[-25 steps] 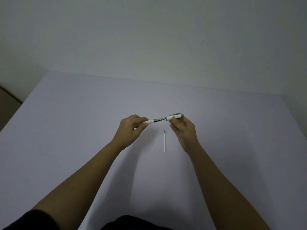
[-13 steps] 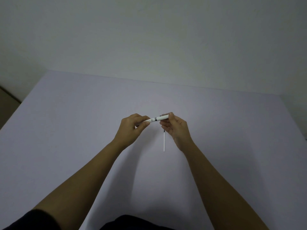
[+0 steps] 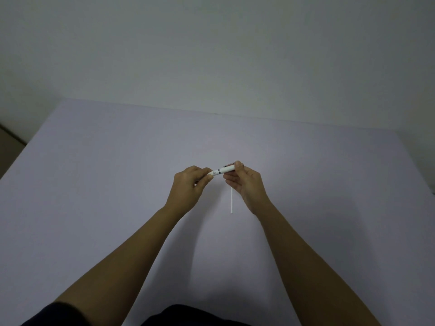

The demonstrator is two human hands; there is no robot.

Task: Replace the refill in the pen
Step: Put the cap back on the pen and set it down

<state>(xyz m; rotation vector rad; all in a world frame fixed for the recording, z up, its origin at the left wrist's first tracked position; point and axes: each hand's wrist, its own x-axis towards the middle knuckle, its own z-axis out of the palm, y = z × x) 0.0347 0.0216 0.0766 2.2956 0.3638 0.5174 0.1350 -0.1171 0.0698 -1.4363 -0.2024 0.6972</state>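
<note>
Pen (image 3: 223, 170) held level above mid-surface (image 3: 94, 184), left hand (image 3: 188, 187) pinching 1 end, right hand (image 3: 247, 182) clamped on the other, likely to join the halves. Loose refill (image 3: 231, 201) lies beneath, near the right hand.

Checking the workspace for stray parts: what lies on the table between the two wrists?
In the head view, a thin white refill lies on the table, nearer the right hand than the left hand.
</note>
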